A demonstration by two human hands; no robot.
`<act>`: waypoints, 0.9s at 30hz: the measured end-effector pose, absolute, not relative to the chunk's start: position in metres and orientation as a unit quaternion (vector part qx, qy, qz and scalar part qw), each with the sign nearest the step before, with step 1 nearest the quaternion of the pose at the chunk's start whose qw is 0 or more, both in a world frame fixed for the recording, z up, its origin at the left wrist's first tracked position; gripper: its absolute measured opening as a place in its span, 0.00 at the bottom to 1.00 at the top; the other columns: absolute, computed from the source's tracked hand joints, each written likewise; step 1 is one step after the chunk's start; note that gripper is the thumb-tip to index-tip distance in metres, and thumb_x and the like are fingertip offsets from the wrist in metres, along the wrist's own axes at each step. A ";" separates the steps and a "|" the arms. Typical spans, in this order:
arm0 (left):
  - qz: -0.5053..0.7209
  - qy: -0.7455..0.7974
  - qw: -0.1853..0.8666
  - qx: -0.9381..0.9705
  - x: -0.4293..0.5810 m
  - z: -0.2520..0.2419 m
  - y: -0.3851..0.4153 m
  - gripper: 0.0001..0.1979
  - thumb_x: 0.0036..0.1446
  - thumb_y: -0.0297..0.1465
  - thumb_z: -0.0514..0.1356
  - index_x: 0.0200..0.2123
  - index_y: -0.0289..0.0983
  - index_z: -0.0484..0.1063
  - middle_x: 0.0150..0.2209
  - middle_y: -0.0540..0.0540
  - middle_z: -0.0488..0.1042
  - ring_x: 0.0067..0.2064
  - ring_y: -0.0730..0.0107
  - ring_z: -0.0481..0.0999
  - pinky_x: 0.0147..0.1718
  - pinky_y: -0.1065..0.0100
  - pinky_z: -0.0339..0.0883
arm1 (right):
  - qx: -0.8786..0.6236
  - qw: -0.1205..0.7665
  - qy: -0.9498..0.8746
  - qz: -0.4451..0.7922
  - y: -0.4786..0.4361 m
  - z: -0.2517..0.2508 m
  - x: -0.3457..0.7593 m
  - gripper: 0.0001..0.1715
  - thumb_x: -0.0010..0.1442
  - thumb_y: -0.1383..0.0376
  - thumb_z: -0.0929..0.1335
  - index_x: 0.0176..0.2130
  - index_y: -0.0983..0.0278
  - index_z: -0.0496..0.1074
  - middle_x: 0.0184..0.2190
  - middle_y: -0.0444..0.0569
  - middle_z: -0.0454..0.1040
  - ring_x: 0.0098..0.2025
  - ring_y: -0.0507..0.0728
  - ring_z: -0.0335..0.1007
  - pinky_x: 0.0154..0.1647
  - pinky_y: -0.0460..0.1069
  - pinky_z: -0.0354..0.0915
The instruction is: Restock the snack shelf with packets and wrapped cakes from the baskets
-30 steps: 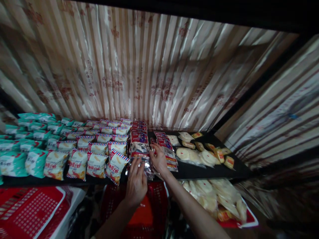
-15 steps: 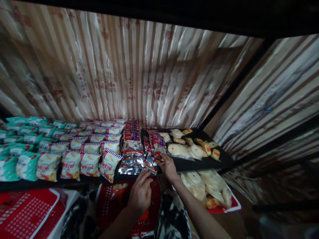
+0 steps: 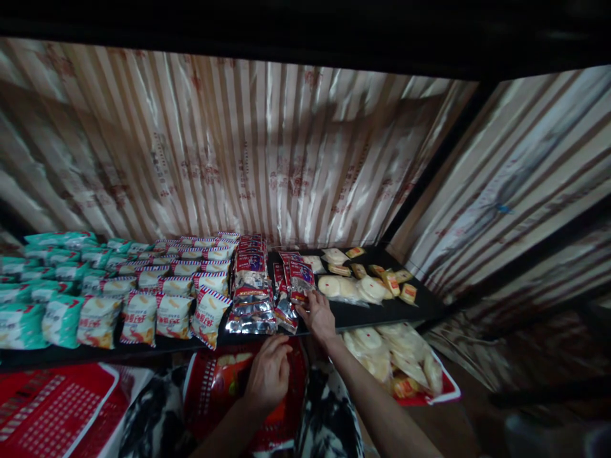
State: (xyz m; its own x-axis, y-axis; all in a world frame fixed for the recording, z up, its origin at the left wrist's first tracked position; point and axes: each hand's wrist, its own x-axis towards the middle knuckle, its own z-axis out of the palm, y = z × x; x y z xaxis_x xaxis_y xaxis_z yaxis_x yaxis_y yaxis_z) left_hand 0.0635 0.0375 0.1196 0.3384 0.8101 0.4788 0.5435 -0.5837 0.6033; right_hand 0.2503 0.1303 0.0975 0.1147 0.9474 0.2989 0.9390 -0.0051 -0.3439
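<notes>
My right hand (image 3: pixel 319 313) rests on the front of the dark shelf (image 3: pixel 382 312), fingers closed on the lower end of a red and silver snack packet (image 3: pixel 300 280). My left hand (image 3: pixel 270 372) hangs below the shelf edge over a red basket (image 3: pixel 214 388), fingers curled; whether it holds anything is hidden. A row of silver and red packets (image 3: pixel 251 299) lies just left of my right hand.
White, red-and-blue striped snack bags (image 3: pixel 174 299) and teal bags (image 3: pixel 33 299) fill the shelf's left. Pale round cakes in clear wrap (image 3: pixel 356 286) lie to the right. A red tray of cakes (image 3: pixel 405 369) sits lower right, a red crate (image 3: pixel 52 407) lower left. Striped foil backs the shelf.
My left hand dropped from the silver packets on the shelf down to the red basket. My right hand slid forward along the red packets toward the shelf's front edge.
</notes>
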 end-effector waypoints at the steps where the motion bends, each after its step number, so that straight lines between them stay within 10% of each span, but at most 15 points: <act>1: 0.388 0.423 0.178 0.799 0.064 0.120 0.037 0.17 0.52 0.20 0.48 0.39 0.36 0.73 0.44 0.41 0.76 0.48 0.64 0.73 0.48 0.57 0.71 | -0.707 0.222 -0.671 0.015 0.131 0.098 0.250 0.27 0.55 0.57 0.67 0.53 0.62 0.66 0.53 0.58 0.67 0.55 0.64 0.60 0.52 0.56 0.60; 10: 0.395 0.445 0.283 0.753 0.066 0.121 0.036 0.14 0.51 0.23 0.50 0.36 0.38 0.74 0.43 0.41 0.76 0.46 0.61 0.74 0.48 0.55 0.69 | -0.693 0.259 -0.673 0.002 0.129 0.105 0.251 0.18 0.62 0.63 0.59 0.42 0.59 0.75 0.47 0.51 0.74 0.49 0.58 0.68 0.48 0.51 0.64; 18: 0.401 0.437 0.767 0.245 0.097 0.148 0.052 0.21 0.57 0.39 0.54 0.50 0.32 0.63 0.51 0.33 0.67 0.46 0.62 0.74 0.42 0.60 0.71 | -0.648 0.305 -0.698 -0.024 0.094 0.154 0.249 0.20 0.63 0.63 0.57 0.44 0.63 0.74 0.43 0.53 0.76 0.46 0.59 0.70 0.50 0.53 0.62; 23: 0.409 0.366 0.832 0.074 0.116 0.171 0.071 0.22 0.57 0.46 0.51 0.43 0.33 0.66 0.36 0.42 0.72 0.32 0.68 0.75 0.33 0.65 0.70 | -0.594 0.317 -0.739 0.029 0.059 0.168 0.237 0.18 0.62 0.64 0.59 0.45 0.59 0.74 0.46 0.50 0.75 0.48 0.59 0.69 0.49 0.54 0.64; 27: 0.421 0.339 0.840 0.037 0.120 0.183 0.076 0.10 0.56 0.32 0.54 0.27 0.32 0.67 0.23 0.48 0.71 0.22 0.75 0.70 0.26 0.73 0.66 | -0.522 0.327 -0.784 0.081 0.032 0.173 0.227 0.17 0.63 0.64 0.59 0.46 0.59 0.73 0.45 0.51 0.75 0.48 0.58 0.69 0.49 0.55 0.65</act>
State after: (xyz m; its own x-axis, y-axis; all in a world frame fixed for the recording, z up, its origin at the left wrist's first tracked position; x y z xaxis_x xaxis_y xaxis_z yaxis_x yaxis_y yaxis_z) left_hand 0.1200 0.0758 0.1826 0.4154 0.7331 -0.5386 -0.6824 0.6426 0.3484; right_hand 0.2272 0.0321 0.1730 -0.2421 0.8709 0.4277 0.7654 0.4423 -0.4675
